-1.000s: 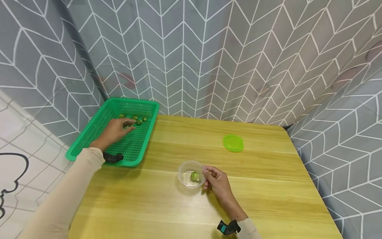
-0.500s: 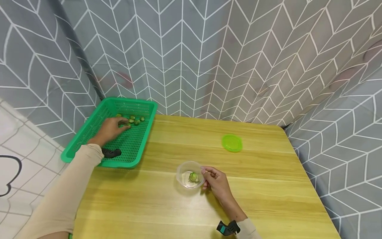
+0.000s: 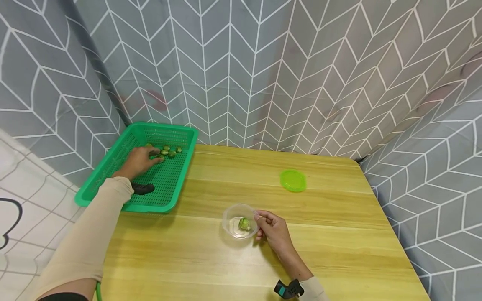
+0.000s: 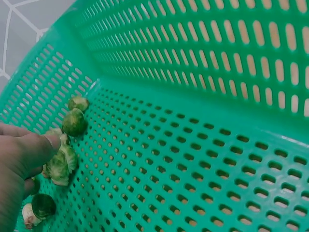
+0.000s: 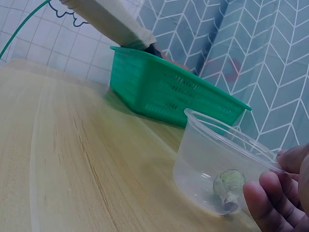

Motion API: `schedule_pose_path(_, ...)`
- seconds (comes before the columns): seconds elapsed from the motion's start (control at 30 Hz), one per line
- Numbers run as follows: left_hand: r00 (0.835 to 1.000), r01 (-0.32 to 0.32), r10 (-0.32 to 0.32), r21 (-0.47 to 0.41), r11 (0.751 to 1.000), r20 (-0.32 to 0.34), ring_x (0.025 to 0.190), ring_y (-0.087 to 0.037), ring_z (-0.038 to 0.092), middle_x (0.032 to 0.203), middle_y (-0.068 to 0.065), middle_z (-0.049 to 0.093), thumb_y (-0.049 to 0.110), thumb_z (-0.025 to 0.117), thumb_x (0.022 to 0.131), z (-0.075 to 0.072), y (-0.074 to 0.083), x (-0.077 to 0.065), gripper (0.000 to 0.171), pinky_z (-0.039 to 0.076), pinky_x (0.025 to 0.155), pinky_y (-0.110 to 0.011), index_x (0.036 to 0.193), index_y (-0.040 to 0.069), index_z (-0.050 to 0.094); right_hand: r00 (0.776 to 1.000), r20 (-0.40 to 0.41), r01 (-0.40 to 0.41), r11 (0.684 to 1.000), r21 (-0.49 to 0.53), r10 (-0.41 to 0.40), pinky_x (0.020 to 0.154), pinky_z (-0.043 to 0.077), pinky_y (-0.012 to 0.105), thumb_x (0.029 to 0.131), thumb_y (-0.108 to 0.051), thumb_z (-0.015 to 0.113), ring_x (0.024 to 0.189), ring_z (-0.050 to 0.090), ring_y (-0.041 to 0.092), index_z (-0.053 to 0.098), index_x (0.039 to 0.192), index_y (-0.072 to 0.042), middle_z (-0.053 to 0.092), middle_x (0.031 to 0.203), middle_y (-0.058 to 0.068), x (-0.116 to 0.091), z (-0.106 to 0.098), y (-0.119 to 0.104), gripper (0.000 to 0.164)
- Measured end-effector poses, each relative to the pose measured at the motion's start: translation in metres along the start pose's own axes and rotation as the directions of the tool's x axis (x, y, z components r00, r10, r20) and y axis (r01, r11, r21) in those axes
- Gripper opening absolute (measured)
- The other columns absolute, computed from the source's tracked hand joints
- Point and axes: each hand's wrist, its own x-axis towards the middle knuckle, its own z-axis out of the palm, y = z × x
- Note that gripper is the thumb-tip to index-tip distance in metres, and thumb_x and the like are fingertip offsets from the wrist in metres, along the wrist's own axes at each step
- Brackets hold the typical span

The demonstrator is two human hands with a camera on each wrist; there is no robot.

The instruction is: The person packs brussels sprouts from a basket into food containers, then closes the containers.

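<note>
My left hand [image 3: 140, 161] reaches down into the green plastic basket [image 3: 183, 175], thumb and fingers curved at a small cluster of Brussels sprouts [image 3: 172, 154]. The left wrist view has the thumb over a pale, leafy sprout [image 4: 60, 166]; I cannot tell whether the fingers grip it. More sprouts [image 4: 75, 122] lie close to the hand. My right hand [image 3: 275, 230] pinches the rim of a clear round plastic tub [image 3: 230, 229] between thumb and fingers. Inside the tub sits one Brussels sprout [image 5: 229, 184], stem end low, in the right wrist view.
A bright green lid [image 3: 293, 180] lies on the wooden table [image 3: 331, 234], beyond the tub to the right. The basket stands at the table's far left, its perforated walls rising around the left hand. Patterned curtains [image 3: 241, 75] hang behind the table and along its sides.
My left hand has drawn slightly leftward within the basket, its thumb and fingers still by the sprouts. The whole view has shifted a little. The right hand and tub stay in place.
</note>
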Motion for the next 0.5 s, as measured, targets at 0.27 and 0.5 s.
schedule_pose_path(0.27,1.000,0.004,-0.005,0.017,1.000,0.018,0.115,-0.049,0.057,0.127,-0.031,0.062,0.019,0.070,0.097,0.005,-0.007,0.008,0.048,0.046,0.096,-0.063,0.135,-0.008,0.058,1.000,0.004,-0.026,1.000,-0.004,0.026,0.054,0.060,0.029,0.098,-0.018,0.069,0.055,0.059,0.012,0.067,0.125,0.002,0.060,0.073,0.010,-0.001,0.000,-0.002,0.033)
schedule_pose_path(0.5,1.000,-0.023,0.023,0.059,0.998,-0.008,0.108,-0.049,0.060,0.122,-0.032,0.063,0.020,0.070,0.096,0.012,-0.016,0.014,0.044,0.047,0.091,-0.063,0.130,-0.006,0.062,1.000,0.004,-0.022,1.000,-0.007,0.022,0.055,0.060,0.030,0.098,-0.018,0.069,0.055,0.059,0.012,0.067,0.125,0.003,0.060,0.072,0.009,0.001,0.000,-0.003,0.034)
